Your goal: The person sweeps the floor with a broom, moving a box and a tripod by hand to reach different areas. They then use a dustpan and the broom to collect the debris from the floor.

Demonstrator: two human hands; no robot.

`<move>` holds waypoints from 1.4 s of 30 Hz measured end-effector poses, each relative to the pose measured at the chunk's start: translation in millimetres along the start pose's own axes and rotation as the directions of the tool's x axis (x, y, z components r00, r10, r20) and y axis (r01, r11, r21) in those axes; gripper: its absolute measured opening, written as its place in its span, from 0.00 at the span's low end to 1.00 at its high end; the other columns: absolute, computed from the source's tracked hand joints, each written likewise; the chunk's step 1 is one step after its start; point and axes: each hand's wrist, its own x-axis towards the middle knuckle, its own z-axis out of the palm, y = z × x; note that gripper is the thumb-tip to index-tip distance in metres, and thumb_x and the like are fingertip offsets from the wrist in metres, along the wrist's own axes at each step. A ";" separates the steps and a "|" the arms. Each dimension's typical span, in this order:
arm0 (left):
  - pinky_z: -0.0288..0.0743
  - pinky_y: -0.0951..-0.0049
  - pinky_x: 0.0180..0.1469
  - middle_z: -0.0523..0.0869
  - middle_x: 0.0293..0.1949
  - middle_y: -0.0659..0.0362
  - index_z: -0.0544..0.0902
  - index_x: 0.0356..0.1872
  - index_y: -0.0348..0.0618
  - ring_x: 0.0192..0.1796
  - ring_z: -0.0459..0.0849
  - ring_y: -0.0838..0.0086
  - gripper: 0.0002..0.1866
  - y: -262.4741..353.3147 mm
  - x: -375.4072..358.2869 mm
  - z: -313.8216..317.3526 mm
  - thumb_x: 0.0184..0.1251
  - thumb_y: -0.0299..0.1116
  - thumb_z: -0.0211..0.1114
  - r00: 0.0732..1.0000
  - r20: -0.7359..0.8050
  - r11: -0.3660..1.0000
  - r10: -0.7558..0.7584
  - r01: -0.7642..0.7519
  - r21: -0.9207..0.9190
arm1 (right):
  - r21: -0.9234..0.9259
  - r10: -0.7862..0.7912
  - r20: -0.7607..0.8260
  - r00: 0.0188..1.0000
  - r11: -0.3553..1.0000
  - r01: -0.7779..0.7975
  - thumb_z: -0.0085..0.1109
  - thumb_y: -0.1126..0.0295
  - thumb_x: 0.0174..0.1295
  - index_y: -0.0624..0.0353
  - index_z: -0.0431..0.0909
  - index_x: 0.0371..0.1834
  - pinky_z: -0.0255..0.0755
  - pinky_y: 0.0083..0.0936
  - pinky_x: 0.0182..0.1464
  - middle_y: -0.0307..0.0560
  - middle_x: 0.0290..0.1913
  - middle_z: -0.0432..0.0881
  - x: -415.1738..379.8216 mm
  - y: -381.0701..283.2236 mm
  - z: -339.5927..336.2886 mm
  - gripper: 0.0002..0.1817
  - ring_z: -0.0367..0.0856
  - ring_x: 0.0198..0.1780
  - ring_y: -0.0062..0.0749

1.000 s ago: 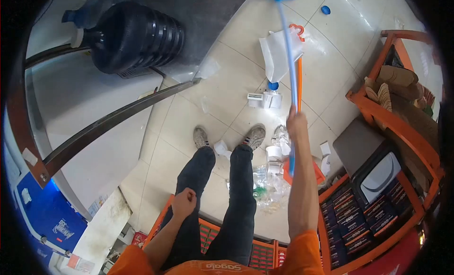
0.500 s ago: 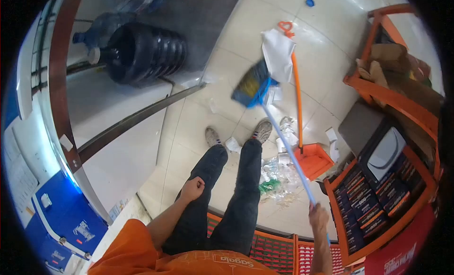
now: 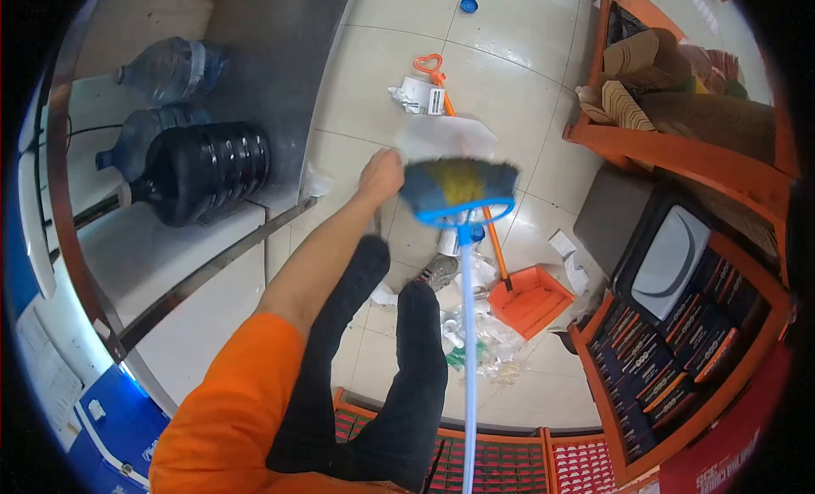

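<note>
My left hand (image 3: 382, 173) reaches forward with curled fingers, right beside the broom's bristles and a pale blurred sheet. What its fingers hold, if anything, is hidden. The broom (image 3: 458, 188) is raised off the floor, its dark and yellow bristles pointing away from me. Its light blue handle (image 3: 469, 341) runs down past the bottom edge. The pale sheet (image 3: 446, 136) shows just beyond the bristle tips. My right hand is out of the picture. Under the broom lies a long-handled orange dustpan (image 3: 531, 301), beside a heap of clear plastic and paper litter (image 3: 497, 345).
Large water bottles (image 3: 204, 171) lie on a shelf at left. An orange rack with cardboard (image 3: 645, 61), a grey bin (image 3: 624, 227) and a rack of boxed goods (image 3: 679, 350) line the right. A blue cap (image 3: 469, 5) and scraps (image 3: 416, 95) dot the tiles.
My left hand has gone from my thigh forward to the bristles. The broom has swung upright and nearer, and my right hand has left the view. The pale sheet now appears lower.
</note>
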 end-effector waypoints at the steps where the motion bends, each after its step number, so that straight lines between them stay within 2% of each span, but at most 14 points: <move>1: 0.70 0.58 0.47 0.77 0.37 0.48 0.75 0.38 0.40 0.45 0.75 0.53 0.10 10.5 21.2 8.2 0.53 0.28 0.54 1.000 0.005 1.000 0.003 -0.003 0.008 | 0.043 -0.011 -0.020 1.000 0.999 0.012 0.41 0.64 0.63 0.63 0.67 0.19 0.55 0.29 0.17 0.44 0.12 0.65 19.3 -19.7 5.0 0.17 0.62 0.15 0.30; 7: 0.69 0.59 0.50 0.76 0.44 0.53 0.76 0.41 0.44 0.51 0.73 0.58 0.11 50.9 201.4 79.5 0.58 0.29 0.50 0.966 0.160 0.945 0.203 -0.236 0.225 | 0.295 0.063 -0.152 0.986 0.955 -0.016 0.41 0.63 0.63 0.61 0.65 0.17 0.50 0.23 0.16 0.36 0.12 0.62 215.5 -105.1 67.9 0.19 0.57 0.15 0.21; 9: 0.64 0.65 0.54 0.75 0.47 0.57 0.78 0.41 0.45 0.53 0.72 0.65 0.11 43.8 250.8 123.2 0.58 0.32 0.51 0.652 0.129 0.529 0.747 -0.702 0.477 | 0.244 0.026 -0.223 0.975 0.969 0.030 0.41 0.59 0.63 0.62 0.66 0.16 0.51 0.23 0.16 0.37 0.11 0.62 269.4 -135.4 94.1 0.21 0.58 0.14 0.21; 11: 0.61 0.67 0.54 0.74 0.49 0.57 0.80 0.39 0.46 0.54 0.70 0.68 0.11 46.3 272.4 143.0 0.57 0.33 0.52 0.680 0.312 0.436 0.663 -0.690 0.578 | 0.421 0.185 -0.185 0.965 0.902 -0.092 0.41 0.54 0.62 0.62 0.66 0.15 0.52 0.25 0.15 0.39 0.10 0.62 304.1 -184.2 118.9 0.25 0.60 0.14 0.23; 12: 0.59 0.70 0.55 0.73 0.51 0.58 0.81 0.36 0.47 0.55 0.69 0.71 0.11 42.2 275.1 156.0 0.56 0.35 0.53 0.714 0.434 0.339 0.550 -0.665 0.665 | 0.361 0.081 -0.250 0.965 0.932 0.015 0.40 0.53 0.62 0.62 0.65 0.14 0.52 0.25 0.15 0.40 0.10 0.62 310.8 -181.2 131.1 0.25 0.60 0.13 0.24; 15: 0.57 0.70 0.53 0.77 0.47 0.61 0.83 0.32 0.51 0.50 0.72 0.74 0.09 40.7 280.2 166.3 0.56 0.35 0.54 0.661 0.436 0.149 0.611 -0.637 0.756 | 0.416 0.073 -0.269 0.960 0.908 0.048 0.39 0.52 0.63 0.61 0.66 0.14 0.53 0.25 0.15 0.39 0.10 0.63 312.5 -183.4 143.6 0.26 0.60 0.13 0.24; 18: 0.60 0.69 0.49 0.82 0.37 0.64 0.83 0.29 0.51 0.43 0.77 0.74 0.08 52.0 259.0 150.9 0.56 0.34 0.54 0.599 0.630 0.127 0.495 -0.767 0.629 | 0.425 0.178 -0.191 0.965 0.901 -0.082 0.39 0.49 0.62 0.61 0.67 0.15 0.54 0.26 0.15 0.40 0.10 0.64 272.1 -180.0 124.0 0.27 0.61 0.13 0.25; 22: 0.65 0.68 0.39 0.82 0.28 0.67 0.81 0.28 0.51 0.33 0.80 0.75 0.06 103.2 164.0 57.5 0.55 0.34 0.55 0.531 0.657 0.150 0.534 -0.825 0.545 | 0.231 0.097 -0.299 0.949 0.973 -0.027 0.41 0.44 0.60 0.60 0.68 0.15 0.55 0.25 0.14 0.40 0.09 0.66 211.5 -170.7 93.5 0.29 0.63 0.11 0.26; 24: 0.66 0.69 0.30 0.82 0.27 0.67 0.80 0.29 0.50 0.32 0.80 0.76 0.05 135.1 95.7 0.9 0.54 0.34 0.56 0.459 0.708 0.242 0.536 -0.887 0.393 | 0.108 0.001 -0.219 0.976 0.994 0.023 0.42 0.65 0.62 0.64 0.70 0.17 0.59 0.35 0.18 0.53 0.13 0.68 160.4 -183.0 67.3 0.18 0.66 0.14 0.42; 27: 0.67 0.72 0.33 0.79 0.26 0.64 0.76 0.29 0.48 0.32 0.80 0.74 0.05 192.2 2.6 -86.0 0.53 0.33 0.55 0.352 0.702 0.172 0.619 -0.933 0.316 | 0.220 0.182 -0.200 0.963 0.966 -0.137 0.45 0.64 0.62 0.65 0.70 0.17 0.56 0.33 0.17 0.52 0.12 0.64 89.5 -214.8 38.6 0.18 0.63 0.13 0.33; 29: 0.68 0.72 0.29 0.79 0.26 0.63 0.76 0.30 0.48 0.33 0.80 0.73 0.05 224.4 -39.0 -145.2 0.53 0.33 0.54 0.529 0.628 0.187 0.570 -0.828 0.528 | 0.241 0.208 -0.203 0.957 0.958 -0.157 0.46 0.62 0.62 0.65 0.70 0.18 0.57 0.32 0.17 0.54 0.12 0.64 47.0 -221.8 28.9 0.19 0.64 0.12 0.35; 34: 0.68 0.69 0.27 0.77 0.25 0.63 0.78 0.25 0.51 0.30 0.79 0.72 0.04 210.1 -88.8 -274.5 0.52 0.34 0.54 0.601 0.535 0.213 0.594 -0.758 0.616 | 0.085 -0.029 -0.286 0.958 0.995 0.055 0.43 0.58 0.63 0.64 0.74 0.23 0.63 0.36 0.19 0.58 0.14 0.70 -14.2 -239.2 0.3 0.20 0.72 0.16 0.46; 36: 0.69 0.68 0.28 0.78 0.25 0.63 0.78 0.25 0.51 0.29 0.79 0.72 0.04 181.1 -76.7 -325.4 0.53 0.34 0.54 0.621 0.519 0.325 0.587 -0.768 0.552 | 0.139 0.208 -0.250 0.946 0.974 -0.177 0.43 0.55 0.63 0.64 0.74 0.23 0.66 0.39 0.23 0.59 0.16 0.71 -18.2 -277.9 -19.7 0.22 0.75 0.20 0.50; 42: 0.73 0.71 0.31 0.80 0.26 0.61 0.78 0.29 0.51 0.29 0.82 0.70 0.05 141.7 -64.2 -472.8 0.56 0.34 0.53 0.745 0.373 0.304 0.552 -0.597 0.743 | 0.277 0.071 -0.272 0.960 0.961 0.007 0.40 0.49 0.61 0.63 0.77 0.28 0.69 0.45 0.36 0.64 0.25 0.76 15.0 -351.8 -41.5 0.26 0.76 0.32 0.58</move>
